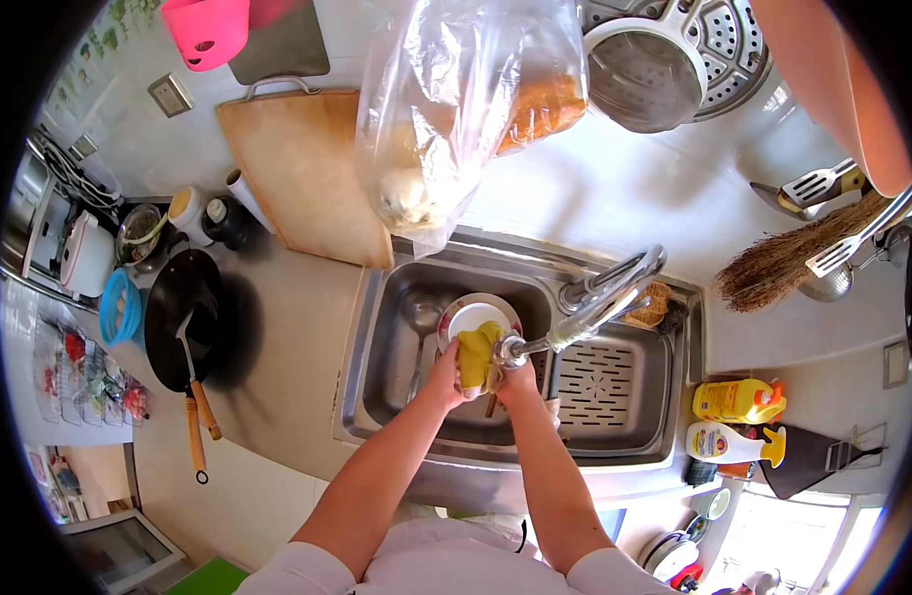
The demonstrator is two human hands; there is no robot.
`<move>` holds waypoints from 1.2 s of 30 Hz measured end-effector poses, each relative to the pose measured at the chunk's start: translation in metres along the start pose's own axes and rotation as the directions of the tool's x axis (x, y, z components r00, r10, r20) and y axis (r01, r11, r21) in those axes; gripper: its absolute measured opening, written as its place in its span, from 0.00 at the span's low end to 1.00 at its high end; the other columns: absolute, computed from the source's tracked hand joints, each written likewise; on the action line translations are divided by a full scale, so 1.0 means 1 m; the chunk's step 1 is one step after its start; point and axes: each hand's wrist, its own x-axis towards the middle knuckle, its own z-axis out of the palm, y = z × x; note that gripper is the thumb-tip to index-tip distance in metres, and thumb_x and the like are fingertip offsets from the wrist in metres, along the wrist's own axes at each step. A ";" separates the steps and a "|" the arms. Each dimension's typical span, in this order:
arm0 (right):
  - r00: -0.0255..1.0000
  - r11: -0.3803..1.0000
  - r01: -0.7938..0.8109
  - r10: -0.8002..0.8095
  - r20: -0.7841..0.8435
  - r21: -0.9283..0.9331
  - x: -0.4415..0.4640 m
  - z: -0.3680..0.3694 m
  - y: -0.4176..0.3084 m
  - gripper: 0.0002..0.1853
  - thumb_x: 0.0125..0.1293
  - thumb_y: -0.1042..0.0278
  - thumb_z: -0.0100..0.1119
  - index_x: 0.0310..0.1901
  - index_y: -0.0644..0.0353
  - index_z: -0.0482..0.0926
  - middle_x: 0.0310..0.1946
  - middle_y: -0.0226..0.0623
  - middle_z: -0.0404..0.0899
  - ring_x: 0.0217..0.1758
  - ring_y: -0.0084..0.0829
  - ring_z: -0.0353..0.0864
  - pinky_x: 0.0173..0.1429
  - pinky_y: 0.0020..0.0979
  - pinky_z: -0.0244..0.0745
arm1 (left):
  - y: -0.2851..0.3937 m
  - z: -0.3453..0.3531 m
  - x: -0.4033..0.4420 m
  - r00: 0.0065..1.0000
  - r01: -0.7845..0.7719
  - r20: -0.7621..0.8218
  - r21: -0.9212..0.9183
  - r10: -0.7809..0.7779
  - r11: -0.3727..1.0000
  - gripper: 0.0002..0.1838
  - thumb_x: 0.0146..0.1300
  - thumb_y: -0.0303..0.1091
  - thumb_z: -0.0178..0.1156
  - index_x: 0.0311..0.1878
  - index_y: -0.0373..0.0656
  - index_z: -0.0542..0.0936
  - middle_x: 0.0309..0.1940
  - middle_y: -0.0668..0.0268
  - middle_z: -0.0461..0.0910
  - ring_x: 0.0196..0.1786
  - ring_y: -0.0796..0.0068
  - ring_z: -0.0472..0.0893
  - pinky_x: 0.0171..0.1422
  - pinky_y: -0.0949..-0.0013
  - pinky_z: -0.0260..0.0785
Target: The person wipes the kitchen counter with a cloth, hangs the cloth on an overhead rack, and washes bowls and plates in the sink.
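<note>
Over the left basin of the steel sink (382, 397), both my hands grip a yellow cloth (476, 352). My left hand (447, 379) closes on its left side. On the right side, my right hand (516, 383) has its fingers partly hidden behind the faucet head (509, 351), which hangs right above the cloth. A white bowl (470, 315) with a red-patterned rim lies in the basin just beyond the cloth. To its left rests a metal ladle (421, 315). Whether water is running, I cannot tell.
A perforated drain tray (597, 385) fills the right basin. Left on the counter stand a black wok (169, 327) and a cutting board (302, 174). A plastic bag (436, 109) hangs above the sink. Cleaning bottles (726, 401) stand at right, below a straw brush (788, 253).
</note>
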 end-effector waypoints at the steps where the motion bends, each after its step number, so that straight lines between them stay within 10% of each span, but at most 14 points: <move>1: 0.997 0.989 -0.041 0.031 0.066 0.141 -0.001 -0.002 -0.003 0.21 0.63 0.72 0.60 0.57 0.65 0.71 0.51 0.39 0.77 0.52 0.34 0.78 0.57 0.37 0.75 | 0.003 0.009 -0.010 0.992 0.124 0.037 -0.038 -0.123 0.992 0.23 0.70 0.48 0.49 0.61 0.43 0.69 0.54 0.61 0.76 0.55 0.66 0.77 0.58 0.60 0.71; 11: 0.991 0.986 0.101 -0.111 -0.068 -0.132 -0.032 -0.027 -0.041 0.21 0.66 0.76 0.52 0.61 0.60 0.66 0.53 0.37 0.75 0.53 0.33 0.76 0.57 0.36 0.75 | -0.012 -0.002 0.038 0.953 -0.299 0.036 0.236 0.300 0.924 0.17 0.65 0.33 0.59 0.56 0.41 0.75 0.46 0.62 0.79 0.50 0.70 0.79 0.53 0.65 0.74; 13: 0.994 0.958 -0.093 0.075 0.077 0.271 -0.029 -0.030 -0.041 0.24 0.62 0.79 0.56 0.61 0.60 0.67 0.52 0.37 0.76 0.53 0.32 0.77 0.58 0.37 0.74 | -0.016 -0.011 0.041 0.957 -0.283 -0.008 0.171 0.289 0.944 0.19 0.65 0.37 0.60 0.56 0.40 0.74 0.46 0.62 0.79 0.50 0.69 0.79 0.53 0.65 0.74; 18: 0.991 0.991 0.114 -0.108 0.085 -0.073 -0.053 0.010 -0.005 0.23 0.62 0.71 0.56 0.60 0.62 0.67 0.53 0.38 0.75 0.55 0.35 0.76 0.57 0.35 0.73 | -0.003 0.019 0.005 0.981 0.064 -0.188 0.045 -0.054 0.997 0.26 0.65 0.51 0.58 0.55 0.40 0.73 0.46 0.61 0.79 0.51 0.68 0.79 0.53 0.62 0.74; 20: 0.894 0.784 0.437 -0.431 0.119 -0.440 -0.065 0.032 0.019 0.21 0.59 0.66 0.59 0.54 0.63 0.73 0.46 0.44 0.80 0.48 0.38 0.80 0.52 0.36 0.74 | -0.008 -0.004 0.027 0.948 0.099 0.310 -0.095 -0.065 0.991 0.26 0.65 0.55 0.55 0.54 0.41 0.73 0.46 0.62 0.79 0.50 0.68 0.79 0.54 0.62 0.74; 21: 0.895 0.786 0.436 -0.431 0.116 -0.440 -0.066 0.033 0.015 0.21 0.59 0.66 0.59 0.54 0.63 0.73 0.46 0.44 0.80 0.48 0.38 0.80 0.52 0.36 0.74 | -0.015 -0.017 0.040 0.949 0.102 0.309 -0.094 -0.068 0.990 0.26 0.65 0.55 0.55 0.54 0.41 0.73 0.46 0.62 0.79 0.50 0.68 0.79 0.54 0.62 0.74; 23: 0.898 0.113 0.299 -0.369 0.240 -0.947 -0.065 0.033 0.005 0.18 0.57 0.62 0.63 0.47 0.62 0.79 0.35 0.51 0.81 0.39 0.45 0.82 0.44 0.39 0.76 | -0.030 -0.042 0.059 0.914 0.052 0.405 -0.035 -0.034 0.998 0.22 0.68 0.52 0.53 0.52 0.42 0.74 0.46 0.61 0.79 0.50 0.68 0.79 0.56 0.63 0.73; 25: 0.868 0.143 0.109 -0.495 0.024 -0.984 -0.033 0.027 0.004 0.17 0.54 0.59 0.66 0.42 0.59 0.79 0.32 0.50 0.81 0.37 0.48 0.83 0.42 0.42 0.76 | -0.045 -0.021 0.043 0.952 -0.013 0.303 -0.128 0.051 0.992 0.19 0.69 0.43 0.52 0.56 0.41 0.73 0.46 0.61 0.79 0.50 0.68 0.79 0.56 0.65 0.73; 28: 0.816 0.199 0.272 -0.566 0.116 -0.942 -0.012 0.001 -0.015 0.20 0.53 0.64 0.67 0.47 0.58 0.75 0.37 0.48 0.82 0.42 0.44 0.83 0.45 0.40 0.75 | -0.047 -0.002 0.022 0.975 -0.172 0.141 -0.015 0.173 0.985 0.15 0.67 0.26 0.48 0.56 0.42 0.73 0.49 0.64 0.79 0.51 0.71 0.79 0.53 0.67 0.74; 33: 0.765 0.332 0.420 -0.630 0.133 -0.844 -0.036 0.017 0.020 0.17 0.53 0.62 0.66 0.41 0.65 0.78 0.35 0.54 0.81 0.38 0.52 0.81 0.44 0.44 0.76 | -0.027 -0.022 0.055 0.936 -0.199 0.303 0.032 0.180 0.980 0.15 0.70 0.34 0.49 0.57 0.42 0.71 0.49 0.62 0.78 0.51 0.69 0.79 0.56 0.65 0.73; 35: 0.500 -0.112 0.511 -0.768 0.400 -0.853 -0.050 0.030 0.025 0.16 0.54 0.63 0.63 0.41 0.66 0.78 0.37 0.57 0.79 0.40 0.55 0.79 0.45 0.47 0.74 | -0.029 -0.026 0.061 0.905 -0.157 0.397 -0.024 0.153 0.987 0.16 0.71 0.36 0.47 0.58 0.41 0.70 0.50 0.60 0.78 0.51 0.68 0.79 0.57 0.66 0.72; 36: 0.682 0.067 0.446 -0.672 0.291 -0.892 -0.045 0.022 0.021 0.16 0.55 0.63 0.63 0.41 0.65 0.78 0.38 0.56 0.79 0.40 0.54 0.79 0.46 0.47 0.75 | -0.035 -0.021 0.053 0.973 -0.123 0.192 -0.036 0.128 0.992 0.16 0.72 0.38 0.47 0.57 0.42 0.70 0.48 0.61 0.77 0.50 0.67 0.78 0.56 0.63 0.73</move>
